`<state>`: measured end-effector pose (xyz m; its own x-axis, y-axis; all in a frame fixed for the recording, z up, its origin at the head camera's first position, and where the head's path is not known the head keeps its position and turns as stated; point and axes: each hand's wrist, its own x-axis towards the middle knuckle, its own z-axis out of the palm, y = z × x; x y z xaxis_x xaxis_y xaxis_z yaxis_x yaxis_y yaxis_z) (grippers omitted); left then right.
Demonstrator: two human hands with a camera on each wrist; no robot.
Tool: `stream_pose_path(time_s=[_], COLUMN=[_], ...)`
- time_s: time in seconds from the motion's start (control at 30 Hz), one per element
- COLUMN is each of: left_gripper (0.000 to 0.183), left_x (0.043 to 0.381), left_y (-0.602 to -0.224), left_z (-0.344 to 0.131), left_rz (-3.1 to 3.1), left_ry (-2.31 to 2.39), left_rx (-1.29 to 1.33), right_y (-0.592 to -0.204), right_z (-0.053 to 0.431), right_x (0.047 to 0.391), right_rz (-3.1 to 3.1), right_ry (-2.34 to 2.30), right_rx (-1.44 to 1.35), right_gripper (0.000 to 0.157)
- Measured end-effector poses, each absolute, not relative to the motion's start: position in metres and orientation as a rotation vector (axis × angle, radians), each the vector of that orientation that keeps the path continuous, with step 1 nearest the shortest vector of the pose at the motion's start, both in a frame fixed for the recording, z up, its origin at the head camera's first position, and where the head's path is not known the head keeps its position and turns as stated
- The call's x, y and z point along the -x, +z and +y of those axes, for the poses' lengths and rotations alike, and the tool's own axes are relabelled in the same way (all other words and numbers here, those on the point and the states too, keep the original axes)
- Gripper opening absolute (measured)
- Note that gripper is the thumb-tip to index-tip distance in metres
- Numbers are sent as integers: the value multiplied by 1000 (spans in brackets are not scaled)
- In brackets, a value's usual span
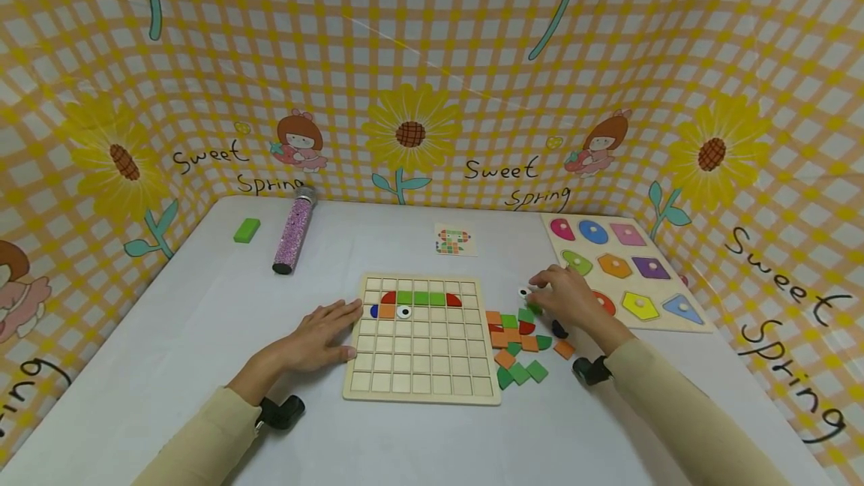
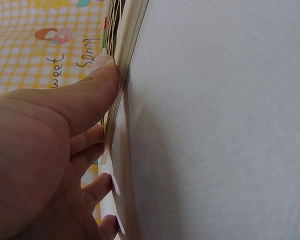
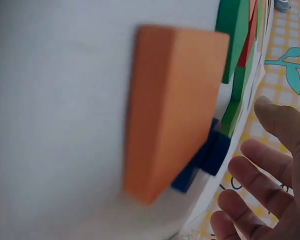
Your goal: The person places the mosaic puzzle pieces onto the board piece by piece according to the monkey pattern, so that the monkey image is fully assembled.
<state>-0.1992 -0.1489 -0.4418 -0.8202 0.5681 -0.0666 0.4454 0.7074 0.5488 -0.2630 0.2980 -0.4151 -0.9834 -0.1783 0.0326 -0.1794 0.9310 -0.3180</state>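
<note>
A wooden grid board (image 1: 421, 366) lies before me, with red, green, orange and blue tiles and a round eye tile (image 1: 403, 312) in its upper rows. My left hand (image 1: 317, 340) rests at the board's left edge, fingers extended; its thumb (image 2: 97, 87) touches the rim in the left wrist view. Beyond the board's right side, my right hand (image 1: 567, 295) is over loose pieces, its fingertips beside another eye tile (image 1: 523, 292). Fingers and thumb stand apart in the right wrist view, with nothing seen between them. An orange tile (image 3: 185, 105) looms close there, near dark blue pieces (image 3: 215, 152).
Loose coloured tiles (image 1: 516, 340) lie right of the board. Behind it is a small pattern card (image 1: 455, 240). A shape puzzle board (image 1: 637, 250) lies at the right; a glittery pink microphone (image 1: 295, 235) and a green block (image 1: 247, 230) are at the back left.
</note>
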Motion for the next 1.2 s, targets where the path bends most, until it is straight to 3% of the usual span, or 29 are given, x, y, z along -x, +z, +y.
stream_pose_path(time_s=[0.27,0.83,1.2], left_gripper=[71,71,72], left_x=[198,199,199], left_y=[-440,-441,-442], left_z=[-148,-147,-147], left_rz=[2683,2692,2685], left_ry=[776,773,777], left_rx=[-811,-811,-785], right_y=[-419,-424,-405], right_z=[294,299,276], right_x=[270,274,257], right_rz=[-3115,-3075,-2982], right_ry=[405,421,565], right_rx=[-277,-365,-449], right_gripper=[39,27,27])
